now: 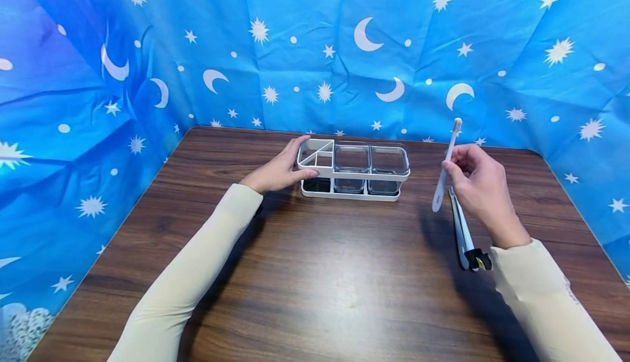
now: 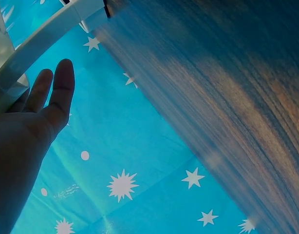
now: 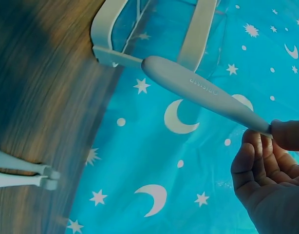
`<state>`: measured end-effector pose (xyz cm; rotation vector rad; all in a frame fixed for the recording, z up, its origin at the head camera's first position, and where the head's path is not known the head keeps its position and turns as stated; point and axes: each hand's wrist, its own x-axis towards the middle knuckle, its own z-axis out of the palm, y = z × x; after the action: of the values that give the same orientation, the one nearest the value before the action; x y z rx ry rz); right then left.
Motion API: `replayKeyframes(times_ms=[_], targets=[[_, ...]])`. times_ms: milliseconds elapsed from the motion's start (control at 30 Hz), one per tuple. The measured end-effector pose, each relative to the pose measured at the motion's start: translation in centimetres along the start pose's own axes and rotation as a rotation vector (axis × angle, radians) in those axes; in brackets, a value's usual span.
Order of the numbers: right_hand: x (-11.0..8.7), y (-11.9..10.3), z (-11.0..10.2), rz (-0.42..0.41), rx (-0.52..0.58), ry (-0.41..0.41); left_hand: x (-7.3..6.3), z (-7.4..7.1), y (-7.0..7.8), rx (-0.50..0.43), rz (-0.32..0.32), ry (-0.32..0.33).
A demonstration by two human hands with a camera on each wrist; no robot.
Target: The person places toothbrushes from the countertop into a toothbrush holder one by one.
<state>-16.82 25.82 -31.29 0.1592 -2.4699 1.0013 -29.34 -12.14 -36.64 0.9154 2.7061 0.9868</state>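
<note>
A white toothbrush holder [image 1: 355, 175] with a split section at its left and two clear cups [image 1: 351, 158] stands toward the table's back. At its left end my left hand [image 1: 281, 168] holds it, thumb on the front rail and fingers toward the rear; two fingers [image 2: 63, 87] extend past the rim in the left wrist view. To the holder's right, my right hand [image 1: 479, 187] pinches a pale grey toothbrush [image 1: 447, 168] between thumb and fingers, bristles up and handle end down. Two more toothbrushes [image 1: 461, 231] lie side by side on the table below that hand.
The dark wood table [image 1: 315, 274] reaches back to a blue curtain [image 1: 305, 50] with white moons and stars, which also hangs along both sides. A black wrist piece [image 1: 478, 259] shows beside the right sleeve, overlapping the lying toothbrushes.
</note>
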Motion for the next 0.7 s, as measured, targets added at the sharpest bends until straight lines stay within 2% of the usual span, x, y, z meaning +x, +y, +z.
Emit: replayKeyframes(times_ms=[300, 700], targets=[[0.2, -1.0, 0.6, -0.03, 0.056, 0.016, 0.1, 0.1, 0.1, 0.012, 0.003, 0.004], [0.3, -2.6, 1.8, -0.171, 0.181, -0.007, 0.2, 0.2, -0.1, 0.038, 0.001, 0.006]])
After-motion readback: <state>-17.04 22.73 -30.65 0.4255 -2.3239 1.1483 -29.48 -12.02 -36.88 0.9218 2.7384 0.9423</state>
